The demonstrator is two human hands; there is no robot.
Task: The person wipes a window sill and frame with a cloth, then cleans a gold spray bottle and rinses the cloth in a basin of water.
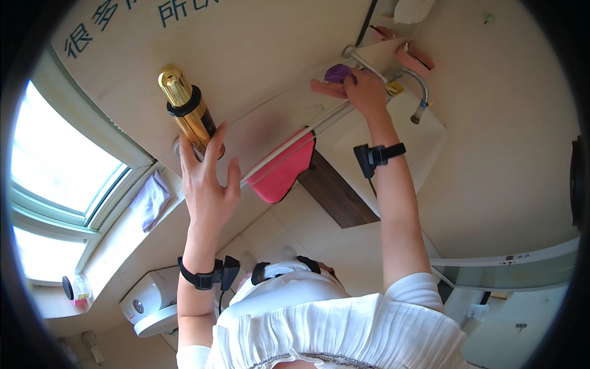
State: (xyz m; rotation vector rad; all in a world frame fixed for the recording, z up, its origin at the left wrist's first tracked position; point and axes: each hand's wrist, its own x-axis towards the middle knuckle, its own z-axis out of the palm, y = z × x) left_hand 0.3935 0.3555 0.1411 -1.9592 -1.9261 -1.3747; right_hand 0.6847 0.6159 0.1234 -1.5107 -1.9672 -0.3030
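Note:
My left hand (pixel 207 180) reaches up to the lower end of a shiny gold bottle with a black collar (pixel 189 115), fingers spread at its base; whether it bears the bottle's weight is unclear. With bent fingers, my right hand (pixel 368 92) holds a purple cloth or sponge-like thing (pixel 338 74) near the wall end of a glass shelf with a metal rail (pixel 299 131). A pinkish piece (pixel 328 88) lies just beneath the purple thing. Partly behind my right hand is a small yellow item (pixel 394 88).
A curved metal faucet (pixel 421 87) stands over a white sink (pixel 405 133). Below the rail hangs a pink cloth (pixel 286 166), near a dark wood panel (pixel 339 189). On the window ledge lie a lilac cloth (pixel 152 200) and a jar (pixel 77 288). A white toilet (pixel 154 300) is lower left.

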